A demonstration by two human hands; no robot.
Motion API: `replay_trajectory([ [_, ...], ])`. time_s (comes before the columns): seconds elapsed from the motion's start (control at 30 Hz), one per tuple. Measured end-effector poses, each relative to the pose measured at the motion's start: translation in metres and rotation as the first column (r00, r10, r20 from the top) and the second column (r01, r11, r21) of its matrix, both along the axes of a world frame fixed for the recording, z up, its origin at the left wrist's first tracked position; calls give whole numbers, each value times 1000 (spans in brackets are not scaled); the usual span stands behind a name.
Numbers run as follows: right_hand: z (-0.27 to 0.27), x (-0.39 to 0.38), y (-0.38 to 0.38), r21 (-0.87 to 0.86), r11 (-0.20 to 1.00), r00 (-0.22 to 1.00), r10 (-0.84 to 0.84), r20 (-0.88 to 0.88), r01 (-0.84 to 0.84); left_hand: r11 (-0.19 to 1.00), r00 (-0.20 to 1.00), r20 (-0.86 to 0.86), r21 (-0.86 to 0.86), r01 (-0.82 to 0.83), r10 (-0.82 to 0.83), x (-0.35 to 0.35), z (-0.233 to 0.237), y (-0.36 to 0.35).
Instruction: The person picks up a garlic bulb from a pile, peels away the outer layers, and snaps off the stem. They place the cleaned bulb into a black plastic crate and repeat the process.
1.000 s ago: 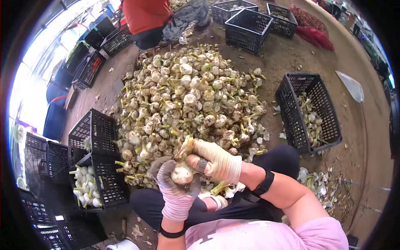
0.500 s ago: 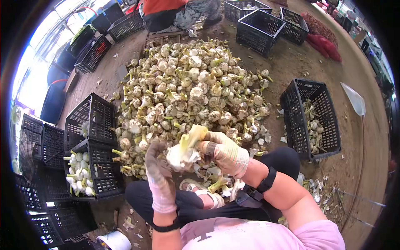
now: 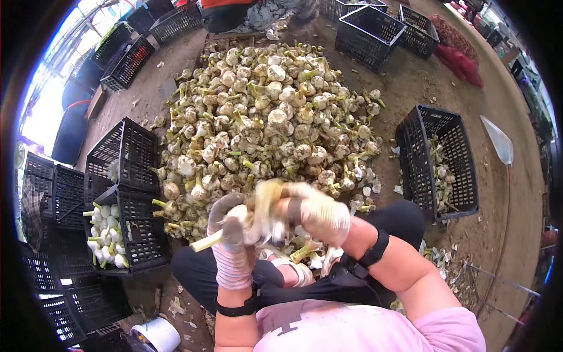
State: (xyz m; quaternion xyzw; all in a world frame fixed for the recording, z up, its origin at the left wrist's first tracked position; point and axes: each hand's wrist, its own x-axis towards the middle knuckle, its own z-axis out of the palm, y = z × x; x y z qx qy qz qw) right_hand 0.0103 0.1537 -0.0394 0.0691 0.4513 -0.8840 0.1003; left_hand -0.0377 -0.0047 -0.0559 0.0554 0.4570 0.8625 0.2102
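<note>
My left hand (image 3: 233, 234), in a striped glove, is closed round a garlic bulb (image 3: 236, 215) whose pale green stem points down to the left. My right hand (image 3: 314, 217), gloved too, is pinched on loose outer leaves and skin (image 3: 267, 202), blurred by motion, right beside the bulb. Both hands are close together over my lap, at the near edge of a large heap of garlic bulbs (image 3: 264, 123). Peelings and a cut stem (image 3: 304, 252) lie below them near my sandals.
A black crate with clean white garlic (image 3: 141, 234) stands at left, another crate (image 3: 138, 155) behind it. At right is a crate (image 3: 415, 164) with some garlic. A white bucket (image 3: 161, 335) is at bottom left. A person (image 3: 226, 14) sits beyond the heap.
The bulb with its stem now shows in my left hand, apart from the outer leaves in my right hand. My left fingers have closed round it. The view has shifted slightly.
</note>
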Motion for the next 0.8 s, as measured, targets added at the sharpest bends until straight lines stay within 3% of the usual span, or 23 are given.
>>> replay_trajectory([
  [0.03,-6,-6,4,-22,991,990,-133,-38,132,995,996,-60,-73,-72,67,0,-5,-2],
  [0.07,-18,-12,9,-48,964,962,-264,-72,261,996,998,-67,-87,9,-15,-1,-1,-7],
  [0.13,-33,-17,23,-115,912,919,-393,34,394,998,998,33,-16,60,-60,-3,1,-14],
  [0.17,-29,-18,27,121,914,915,-397,71,387,998,998,32,-17,55,-55,-4,4,-13],
  [0.2,-32,-19,27,117,917,918,-390,71,381,1000,1000,20,26,-12,11,-5,9,-11],
  [0.23,-34,-21,25,716,660,972,-205,-119,227,994,997,10,71,-81,81,-5,13,-10],
  [0.27,-35,-25,23,988,55,987,67,-147,144,993,996,5,71,-92,92,-8,14,-15],
  [0.3,-34,-20,17,999,-31,986,161,-32,37,997,997,-41,41,-64,65,-13,15,-22],
  [0.33,-34,-16,10,999,-19,975,220,-33,38,999,996,-82,6,-33,33,-15,15,-27],
  [0.37,-32,-12,5,987,66,941,297,-162,149,999,996,-79,3,-35,35,-15,15,-29],
  [0.4,-31,-10,3,956,157,887,359,-291,249,996,990,-130,-73,-56,46,-15,13,-28],
  [0.43,-29,-12,1,865,329,801,350,-485,380,986,982,-180,-145,-78,52,-15,10,-27],
  [0.47,-23,-12,0,867,327,804,350,-480,375,971,972,-230,-215,-103,52,-14,8,-26],
  [0.53,-9,-10,0,787,588,850,306,-430,186,960,980,-199,-273,-60,4,-12,6,-25],
  [0.6,-9,-11,-3,775,608,874,270,-405,171,933,958,-286,-349,-84,-20,-5,12,-12],
  [0.67,-17,-12,-4,922,351,856,413,-312,167,929,958,-280,-368,-42,-68,-2,11,-7],
  [0.7,-17,-13,-2,945,311,863,444,-239,102,897,955,-285,-440,-51,-85,-2,10,-5],
  [0.73,-18,-13,1,945,312,865,442,-237,99,859,951,-292,-508,-65,-101,-1,9,-3],
  [0.77,-19,-14,4,934,351,845,477,-242,69,915,940,-312,-403,-1,-136,-2,1,-8],
  [0.8,-21,-14,6,920,390,822,512,-249,36,914,942,-308,-405,-2,-134,-3,-2,-10],
])
